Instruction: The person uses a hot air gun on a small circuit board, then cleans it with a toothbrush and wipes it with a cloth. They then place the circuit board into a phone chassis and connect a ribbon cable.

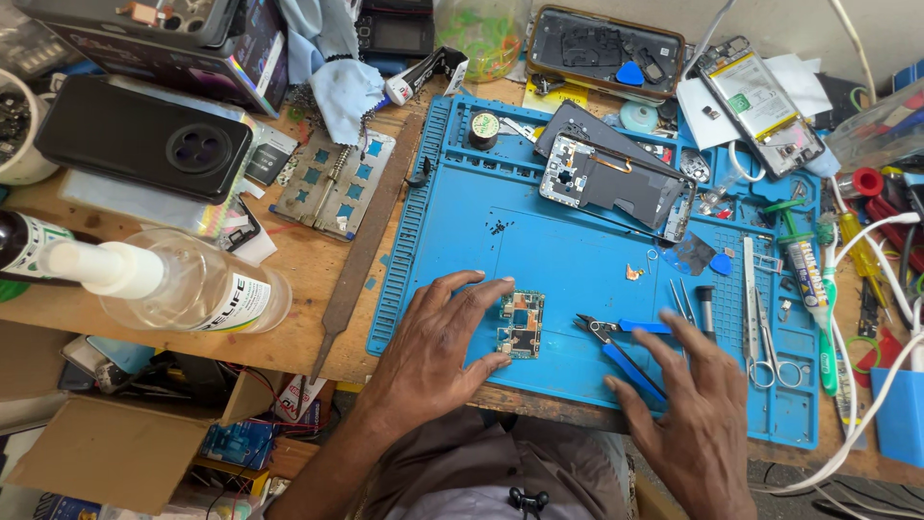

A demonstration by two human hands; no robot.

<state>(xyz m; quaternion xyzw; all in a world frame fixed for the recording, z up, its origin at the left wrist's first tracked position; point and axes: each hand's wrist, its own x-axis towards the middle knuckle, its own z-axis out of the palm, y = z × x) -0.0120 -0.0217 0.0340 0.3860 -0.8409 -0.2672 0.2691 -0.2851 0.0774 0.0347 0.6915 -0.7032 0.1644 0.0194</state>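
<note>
On a cluttered repair bench, seen from the head camera, a person's left hand (438, 337) lies spread on a blue silicone work mat (539, 241), thumb and fingertips bracketing a small phone circuit board (521, 325) flat near the mat's front edge. The right hand (688, 404), fingers splayed and empty, hovers over blue-handled cutting pliers (621, 342) just beside the board. An opened phone chassis (616, 183) rests farther back; tweezers (685, 303) and scissors (765, 337) lie to the right. Steadying the board by its edges, clear of components, looks the sound approach.
</note>
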